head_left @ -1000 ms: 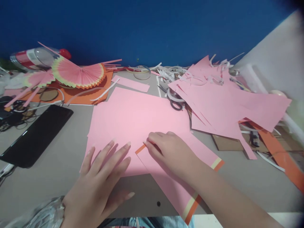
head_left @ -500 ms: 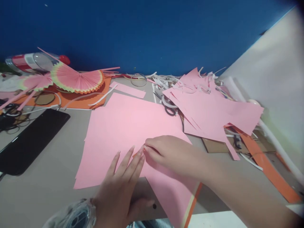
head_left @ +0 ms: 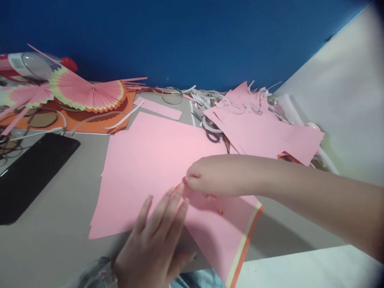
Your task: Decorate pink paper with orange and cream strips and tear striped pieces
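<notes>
One orange-edged sheet (head_left: pixel 226 242) is pinched at an edge by the right hand (head_left: pixel 214 176); left hand (head_left: pixel 157 238) splayed; grey desk (head_left: pixel 63 208) shows leftward.

A second ago the left hand (head_left: pixel 150 248) lay spread on the stacked pink paper (head_left: pixel 144 160); it has since shifted rightward, and its fingers (head_left: pixel 177 218) now reach the orange-edged pink sheet (head_left: pixel 216 236), just beside the right hand (head_left: pixel 204 176). The right forearm (head_left: pixel 288 180) has swung from a steep diagonal to nearly level, now hiding the strip dangling from the pink scraps (head_left: pixel 258 132). A thin orange edge (head_left: pixel 221 209) has appeared below the right hand. The bottle (head_left: pixel 37 66) is now cut off by the view's left border.
</notes>
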`<action>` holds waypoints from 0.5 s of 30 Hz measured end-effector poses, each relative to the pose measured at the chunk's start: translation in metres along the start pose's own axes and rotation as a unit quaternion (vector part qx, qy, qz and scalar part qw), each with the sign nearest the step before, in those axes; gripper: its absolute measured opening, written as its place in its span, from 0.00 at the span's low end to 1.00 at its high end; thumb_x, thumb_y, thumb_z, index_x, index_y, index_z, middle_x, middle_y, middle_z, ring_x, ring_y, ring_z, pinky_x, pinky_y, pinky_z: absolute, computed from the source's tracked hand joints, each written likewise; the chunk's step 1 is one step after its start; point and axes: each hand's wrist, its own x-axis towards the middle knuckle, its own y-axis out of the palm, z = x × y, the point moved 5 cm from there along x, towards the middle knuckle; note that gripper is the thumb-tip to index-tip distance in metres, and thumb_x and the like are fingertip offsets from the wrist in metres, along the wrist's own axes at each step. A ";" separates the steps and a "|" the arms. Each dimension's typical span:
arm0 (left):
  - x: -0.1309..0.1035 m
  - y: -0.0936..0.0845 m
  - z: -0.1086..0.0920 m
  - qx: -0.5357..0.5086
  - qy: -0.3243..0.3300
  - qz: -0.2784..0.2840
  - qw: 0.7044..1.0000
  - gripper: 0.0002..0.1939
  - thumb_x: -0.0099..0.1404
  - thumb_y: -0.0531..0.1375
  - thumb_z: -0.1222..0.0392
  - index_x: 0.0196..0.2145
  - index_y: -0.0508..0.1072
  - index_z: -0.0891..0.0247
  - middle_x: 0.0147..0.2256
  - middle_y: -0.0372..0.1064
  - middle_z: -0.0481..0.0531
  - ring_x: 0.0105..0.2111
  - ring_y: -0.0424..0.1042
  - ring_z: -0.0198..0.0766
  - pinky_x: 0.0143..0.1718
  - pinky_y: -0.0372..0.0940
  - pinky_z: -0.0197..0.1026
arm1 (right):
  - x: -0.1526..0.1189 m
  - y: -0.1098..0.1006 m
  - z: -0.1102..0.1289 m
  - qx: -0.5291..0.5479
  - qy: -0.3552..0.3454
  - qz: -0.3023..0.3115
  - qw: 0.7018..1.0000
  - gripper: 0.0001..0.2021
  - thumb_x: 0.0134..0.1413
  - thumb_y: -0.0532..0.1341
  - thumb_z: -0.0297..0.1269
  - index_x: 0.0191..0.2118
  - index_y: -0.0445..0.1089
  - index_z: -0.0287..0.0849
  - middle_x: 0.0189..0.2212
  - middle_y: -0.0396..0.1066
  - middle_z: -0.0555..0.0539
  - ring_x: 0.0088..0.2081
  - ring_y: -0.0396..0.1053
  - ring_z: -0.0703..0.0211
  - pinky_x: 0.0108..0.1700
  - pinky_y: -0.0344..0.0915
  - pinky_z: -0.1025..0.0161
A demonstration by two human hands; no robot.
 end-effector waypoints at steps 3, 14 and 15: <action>-0.001 0.003 -0.026 -0.009 0.099 -0.030 0.995 0.29 0.63 0.49 0.45 0.55 0.61 0.68 0.56 0.58 0.57 0.56 0.53 0.50 0.58 0.44 0.50 | -0.002 0.002 0.001 0.021 -0.007 -0.002 1.000 0.14 0.51 0.49 0.34 0.18 0.63 0.42 0.19 0.68 0.49 0.19 0.62 0.62 0.20 0.53 0.65; 0.005 0.020 -0.040 -0.036 0.070 0.058 0.995 0.39 0.60 0.48 0.38 0.57 0.55 0.72 0.57 0.56 0.64 0.56 0.54 0.52 0.56 0.41 0.47 | -0.013 -0.004 0.008 -0.017 0.018 0.003 1.000 0.13 0.50 0.50 0.31 0.18 0.60 0.41 0.13 0.59 0.50 0.13 0.53 0.67 0.20 0.51 0.63; 0.005 0.018 -0.040 -0.038 0.073 0.056 0.995 0.38 0.60 0.49 0.38 0.57 0.56 0.72 0.57 0.56 0.63 0.56 0.53 0.52 0.57 0.41 0.47 | -0.012 -0.004 0.008 -0.017 0.014 -0.003 1.000 0.13 0.50 0.50 0.31 0.18 0.60 0.41 0.13 0.60 0.50 0.13 0.53 0.67 0.19 0.51 0.63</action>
